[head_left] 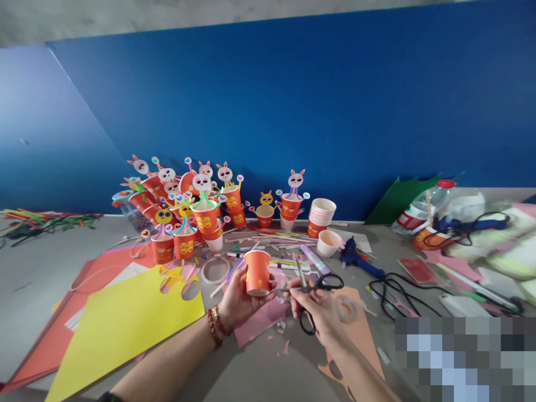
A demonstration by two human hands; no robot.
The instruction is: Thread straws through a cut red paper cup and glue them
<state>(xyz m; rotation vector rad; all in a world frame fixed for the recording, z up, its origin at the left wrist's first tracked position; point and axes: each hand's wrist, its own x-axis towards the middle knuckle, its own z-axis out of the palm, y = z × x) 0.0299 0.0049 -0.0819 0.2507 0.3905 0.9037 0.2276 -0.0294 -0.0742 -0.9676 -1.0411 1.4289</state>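
Observation:
My left hand (239, 297) is wrapped round an orange paper cup (257, 272) with yellow marks, its white rim facing up. Close to its right, my right hand (312, 308) holds black-handled scissors (309, 290). The scissors are spread, one blade pointing left toward the base of the cup and the other pointing up. Whether the blade tip touches the cup cannot be told. Beneath the hands lie pink paper (262, 321) and small paper scraps (286, 347).
Decorated cups (206, 215) crowd the back left; stacked cups (321, 215) stand behind. Yellow paper (129, 329) lies left, orange paper (355, 335) right. A blue glue gun (355, 258), black cable (393, 285) and bottle (419, 209) are at the right.

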